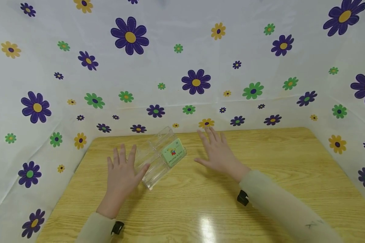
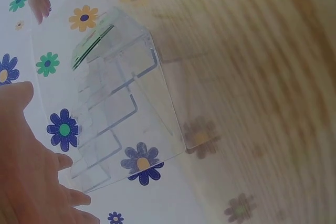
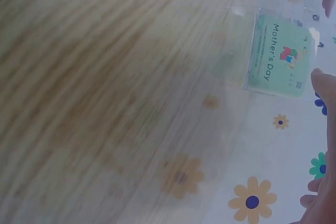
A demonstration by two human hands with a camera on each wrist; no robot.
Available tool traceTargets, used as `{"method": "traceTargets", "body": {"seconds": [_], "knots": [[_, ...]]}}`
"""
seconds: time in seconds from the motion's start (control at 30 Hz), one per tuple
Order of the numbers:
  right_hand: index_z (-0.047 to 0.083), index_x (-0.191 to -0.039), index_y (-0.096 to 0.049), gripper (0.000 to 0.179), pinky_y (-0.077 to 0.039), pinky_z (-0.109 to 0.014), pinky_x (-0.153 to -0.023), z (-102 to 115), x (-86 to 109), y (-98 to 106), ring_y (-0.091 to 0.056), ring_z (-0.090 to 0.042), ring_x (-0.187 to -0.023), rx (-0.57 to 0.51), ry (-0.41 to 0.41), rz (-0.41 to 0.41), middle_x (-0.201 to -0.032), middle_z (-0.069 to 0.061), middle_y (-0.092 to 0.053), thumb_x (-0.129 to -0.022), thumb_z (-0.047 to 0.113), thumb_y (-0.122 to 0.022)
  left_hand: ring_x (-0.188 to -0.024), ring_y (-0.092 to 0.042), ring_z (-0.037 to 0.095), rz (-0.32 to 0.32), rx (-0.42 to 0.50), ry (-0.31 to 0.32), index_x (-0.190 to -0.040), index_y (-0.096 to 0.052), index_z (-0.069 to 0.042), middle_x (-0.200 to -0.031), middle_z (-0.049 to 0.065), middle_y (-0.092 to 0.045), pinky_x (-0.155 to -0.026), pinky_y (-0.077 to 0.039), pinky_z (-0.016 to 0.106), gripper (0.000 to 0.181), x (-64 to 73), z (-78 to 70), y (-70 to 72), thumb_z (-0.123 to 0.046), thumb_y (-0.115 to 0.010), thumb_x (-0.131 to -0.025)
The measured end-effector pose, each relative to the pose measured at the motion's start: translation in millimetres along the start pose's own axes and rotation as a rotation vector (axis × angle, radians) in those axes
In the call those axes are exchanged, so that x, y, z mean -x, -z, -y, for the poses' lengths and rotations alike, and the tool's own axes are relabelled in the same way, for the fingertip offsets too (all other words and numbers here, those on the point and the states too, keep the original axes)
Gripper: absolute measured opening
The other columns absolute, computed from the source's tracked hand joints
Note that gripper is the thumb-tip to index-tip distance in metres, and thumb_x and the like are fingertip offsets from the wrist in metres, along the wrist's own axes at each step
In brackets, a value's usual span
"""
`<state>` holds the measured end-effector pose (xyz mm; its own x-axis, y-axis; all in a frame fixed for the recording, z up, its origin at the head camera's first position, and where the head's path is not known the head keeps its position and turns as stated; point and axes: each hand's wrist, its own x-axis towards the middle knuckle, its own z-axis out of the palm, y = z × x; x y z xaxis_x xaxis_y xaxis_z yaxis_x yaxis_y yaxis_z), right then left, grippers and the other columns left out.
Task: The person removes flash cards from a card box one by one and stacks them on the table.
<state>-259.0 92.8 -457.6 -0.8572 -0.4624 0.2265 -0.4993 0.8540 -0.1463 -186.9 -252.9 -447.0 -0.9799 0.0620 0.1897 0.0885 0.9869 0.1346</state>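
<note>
A clear plastic tiered card holder [image 1: 154, 171] stands at an angle on the table, left of centre. In its front right pocket sit green cards [image 1: 174, 153] printed "Mother's Day", whose print also reads in the right wrist view. My left hand [image 1: 123, 175] hovers at the holder's left side, fingers spread, thumb overlapping its edge in the head view. Over on the right, my right hand [image 1: 218, 153] is held apart from the holder with straight, spread fingers. Neither hand grips anything. The left wrist view shows the stepped side of the holder [image 2: 128, 103], its other pockets without cards.
The wood-grain table [image 1: 261, 162] reaches back to a white flower-print cloth [image 1: 164, 67], which also hangs along the left and right sides. Dark wrist straps show below both sleeves. A bright light reflection lies on the table near the front.
</note>
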Motion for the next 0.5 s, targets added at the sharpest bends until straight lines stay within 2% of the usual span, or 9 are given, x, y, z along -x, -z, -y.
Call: {"method": "traceTargets", "body": {"seconds": [0.23,0.5], "knots": [[0.012,-0.171,-0.015,0.107,-0.021,-0.068,-0.130,9.0,-16.6,-8.4,-0.019,-0.042,-0.164,-0.017,0.034,0.017,-0.177,-0.021,-0.016,-0.095,0.063,-0.070,-0.159,-0.005,0.061,0.022,0.026,0.000,-0.170,-0.022,-0.007,-0.174,0.035,-0.006,-0.127,-0.008,0.077,0.092,-4.0,-2.7,-5.2,-0.065,-0.050,-0.104],[0.010,-0.171,-0.014,0.106,-0.016,-0.064,-0.133,19.1,-32.2,-17.6,-0.018,-0.039,-0.165,-0.007,0.082,0.030,-0.178,-0.020,-0.016,-0.097,0.063,-0.067,-0.160,-0.005,0.059,0.035,0.019,-0.007,-0.170,-0.020,-0.006,-0.174,0.034,-0.007,-0.128,-0.010,0.075,0.095,-4.3,-7.6,-11.6,-0.065,-0.053,-0.103]]}}
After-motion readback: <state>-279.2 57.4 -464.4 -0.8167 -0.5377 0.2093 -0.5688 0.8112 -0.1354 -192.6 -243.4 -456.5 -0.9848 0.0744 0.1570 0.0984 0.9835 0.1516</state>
